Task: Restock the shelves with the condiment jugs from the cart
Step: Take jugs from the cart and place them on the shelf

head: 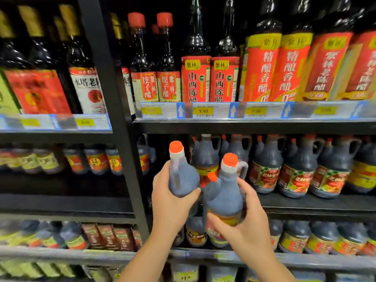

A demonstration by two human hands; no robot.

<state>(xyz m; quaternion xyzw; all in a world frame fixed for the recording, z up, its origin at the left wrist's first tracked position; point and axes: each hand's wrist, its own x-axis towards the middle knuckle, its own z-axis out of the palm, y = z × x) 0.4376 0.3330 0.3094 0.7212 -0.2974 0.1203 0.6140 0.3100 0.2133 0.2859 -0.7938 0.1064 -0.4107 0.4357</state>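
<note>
The left hand (172,202) is wrapped around the belly of a dark plastic condiment jug with an orange cap (181,174), thumb across the front, fingers hidden behind. The right hand (244,218) is closed the same way on a second dark jug with an orange cap, a side spout and a clear loop handle (224,192), cupping it low around the label. Both jugs are up in the air in front of the middle black metal shelf (305,202), right by the open spot at its left end, beside the black upright post (114,119).

What could go wrong, guessing from here: the two jugs are just about touching at the shoulders, so pushing both in together could knock one against the other or against the row of dark handled jugs with red and yellow labels (264,169) already shelved. Both grips are one-handed on smooth, rounded plastic, so a slip looks possible if either jug is heavy. The caps could also clip the price-tag rail (203,110) on the shelf above.

Both jugs stand roughly upright, long axis vertical, caps pointing up and leaning slightly away toward the shelf. The right one's spout faces left, its handle to the right.
</note>
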